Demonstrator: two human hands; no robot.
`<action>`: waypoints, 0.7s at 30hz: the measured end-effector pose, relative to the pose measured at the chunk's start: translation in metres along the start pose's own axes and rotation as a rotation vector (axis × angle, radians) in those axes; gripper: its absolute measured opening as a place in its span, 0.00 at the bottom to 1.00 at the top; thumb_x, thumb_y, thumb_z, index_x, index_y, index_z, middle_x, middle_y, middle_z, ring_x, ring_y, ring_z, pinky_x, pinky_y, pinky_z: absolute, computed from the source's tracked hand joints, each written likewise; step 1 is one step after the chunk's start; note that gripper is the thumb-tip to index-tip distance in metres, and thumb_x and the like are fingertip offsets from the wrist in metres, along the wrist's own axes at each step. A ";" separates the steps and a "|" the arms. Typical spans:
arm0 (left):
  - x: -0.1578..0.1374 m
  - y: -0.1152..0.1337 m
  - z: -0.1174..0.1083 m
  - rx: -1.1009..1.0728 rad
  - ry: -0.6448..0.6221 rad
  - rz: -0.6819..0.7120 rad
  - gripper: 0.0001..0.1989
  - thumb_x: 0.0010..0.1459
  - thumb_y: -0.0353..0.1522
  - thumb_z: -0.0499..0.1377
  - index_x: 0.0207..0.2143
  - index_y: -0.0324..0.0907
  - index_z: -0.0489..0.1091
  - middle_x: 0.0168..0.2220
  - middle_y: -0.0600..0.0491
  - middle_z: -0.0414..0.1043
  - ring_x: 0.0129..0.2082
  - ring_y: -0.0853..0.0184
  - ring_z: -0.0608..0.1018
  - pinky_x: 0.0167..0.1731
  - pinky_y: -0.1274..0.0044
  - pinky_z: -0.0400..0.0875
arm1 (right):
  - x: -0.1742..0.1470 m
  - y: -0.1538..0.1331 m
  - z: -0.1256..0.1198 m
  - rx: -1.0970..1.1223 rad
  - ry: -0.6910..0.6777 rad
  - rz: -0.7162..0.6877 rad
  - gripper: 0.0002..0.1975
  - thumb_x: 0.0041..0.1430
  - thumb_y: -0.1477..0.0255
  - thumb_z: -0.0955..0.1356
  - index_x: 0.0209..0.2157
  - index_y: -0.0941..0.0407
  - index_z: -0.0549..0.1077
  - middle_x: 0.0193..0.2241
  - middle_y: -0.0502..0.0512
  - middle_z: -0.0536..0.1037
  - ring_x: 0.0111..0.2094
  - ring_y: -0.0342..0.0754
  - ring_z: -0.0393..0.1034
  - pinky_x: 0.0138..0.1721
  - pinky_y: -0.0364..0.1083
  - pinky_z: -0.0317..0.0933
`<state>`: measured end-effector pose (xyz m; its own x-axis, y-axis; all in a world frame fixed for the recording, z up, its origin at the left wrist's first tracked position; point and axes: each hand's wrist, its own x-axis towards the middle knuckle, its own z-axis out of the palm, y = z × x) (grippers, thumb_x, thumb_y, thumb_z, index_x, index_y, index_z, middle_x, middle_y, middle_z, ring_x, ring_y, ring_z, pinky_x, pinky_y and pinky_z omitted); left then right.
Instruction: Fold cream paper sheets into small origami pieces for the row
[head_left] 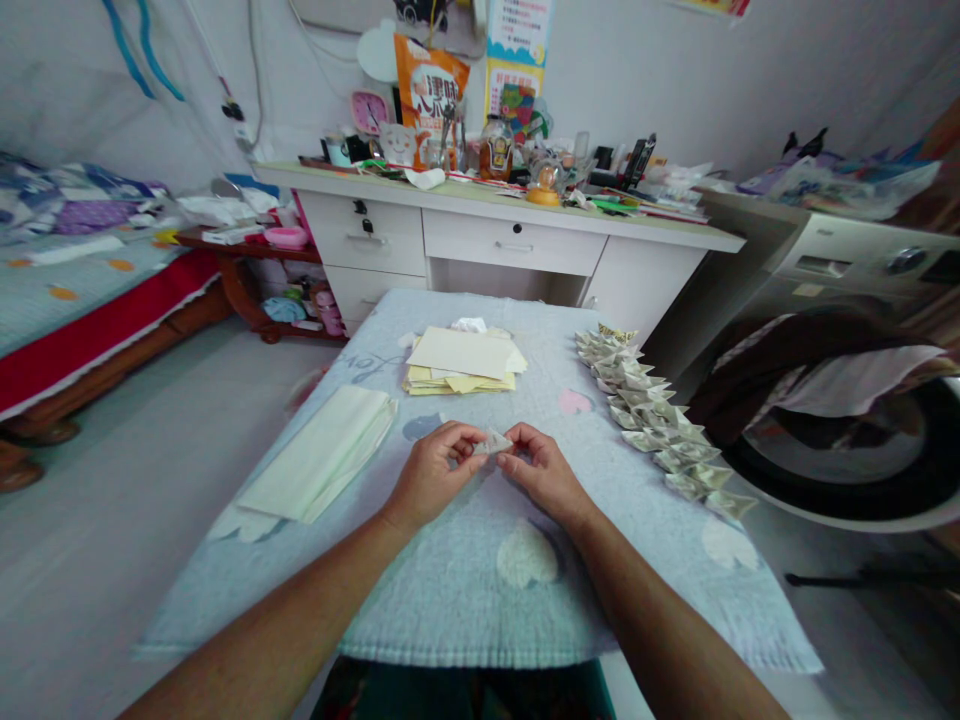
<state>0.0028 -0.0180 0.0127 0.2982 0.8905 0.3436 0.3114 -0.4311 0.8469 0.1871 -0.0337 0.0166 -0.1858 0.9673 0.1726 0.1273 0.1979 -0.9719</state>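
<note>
Over the middle of the cloth-covered table, a small folded paper piece (492, 441) is pinched from both sides. My left hand (442, 465) grips its left end between thumb and fingers. On the opposite end, my right hand (544, 470) does the same. The piece is pale with a raised point in its middle; the fingertips hide its ends. Beyond my hands lies a stack of cream and yellow paper sheets (461, 353). Left of them is a pile of long pale green paper (319, 455). Along the right side run rows of folded paper boats (652, 410).
A light blue cloth (442, 610) with heart prints covers the table. Behind it stands a white desk (517, 245) crowded with jars and a snack bag (429, 95). A bed (90, 290) is at the left; a washing machine (825, 250) with its door open stands right.
</note>
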 end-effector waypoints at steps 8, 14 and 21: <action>-0.001 -0.001 0.003 -0.211 -0.076 -0.167 0.12 0.53 0.33 0.62 0.40 0.39 0.71 0.31 0.53 0.74 0.31 0.69 0.76 0.34 0.77 0.70 | 0.002 0.005 0.004 -0.084 0.047 -0.053 0.10 0.54 0.64 0.70 0.30 0.56 0.70 0.26 0.49 0.71 0.31 0.45 0.63 0.35 0.44 0.57; 0.001 -0.008 0.005 -0.396 -0.114 -0.247 0.14 0.51 0.33 0.64 0.41 0.38 0.70 0.33 0.52 0.76 0.32 0.68 0.77 0.35 0.77 0.71 | 0.002 0.003 0.002 -0.180 0.055 -0.120 0.07 0.56 0.67 0.69 0.30 0.56 0.71 0.28 0.50 0.71 0.34 0.46 0.64 0.38 0.45 0.57; 0.001 -0.005 0.007 -0.504 -0.135 -0.282 0.14 0.51 0.32 0.63 0.41 0.38 0.69 0.36 0.51 0.75 0.34 0.68 0.77 0.35 0.77 0.72 | 0.000 -0.003 0.006 -0.242 0.126 -0.194 0.06 0.52 0.74 0.67 0.33 0.55 0.66 0.30 0.49 0.67 0.34 0.45 0.62 0.38 0.45 0.57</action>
<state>0.0081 -0.0166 0.0060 0.3884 0.9201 0.0504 -0.0620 -0.0285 0.9977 0.1806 -0.0355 0.0182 -0.1090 0.9168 0.3841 0.3322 0.3978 -0.8552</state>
